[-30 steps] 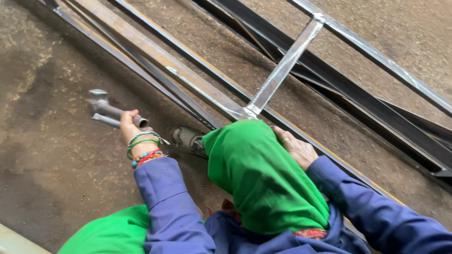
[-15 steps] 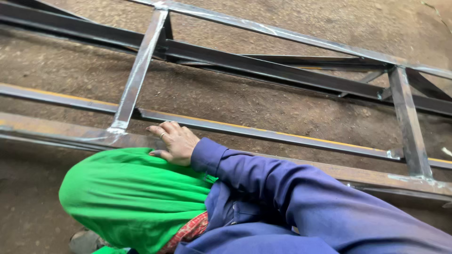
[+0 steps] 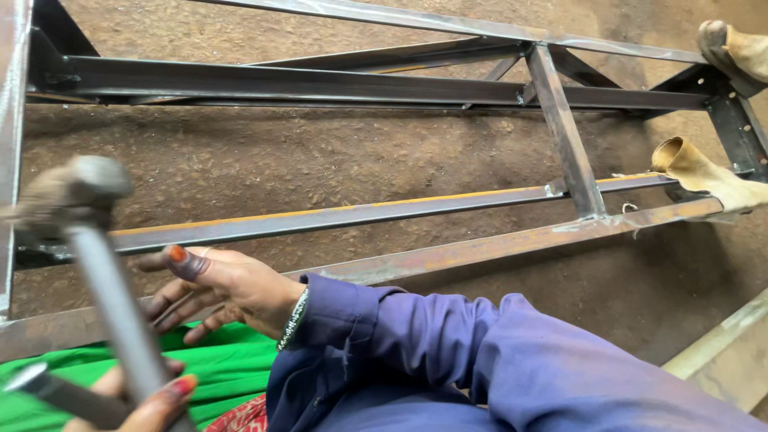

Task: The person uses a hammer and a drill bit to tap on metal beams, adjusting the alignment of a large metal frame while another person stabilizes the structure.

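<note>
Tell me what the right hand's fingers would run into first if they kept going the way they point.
Probably the hammer held upright in the left hand: the right hand has open fingers pointing left toward its handle, though depth is unclear.

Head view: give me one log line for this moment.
left hand: gripping hammer, raised, blurred | right hand: open, fingers spread, over green cloth beside steel frame | leather gloves: draped on frame's far end

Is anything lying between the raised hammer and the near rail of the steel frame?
Yes. The right hand, open with fingers spread, hovers at the near rail, below the hammer gripped by the left hand. Green cloth lies beneath; nothing else shows.
</note>
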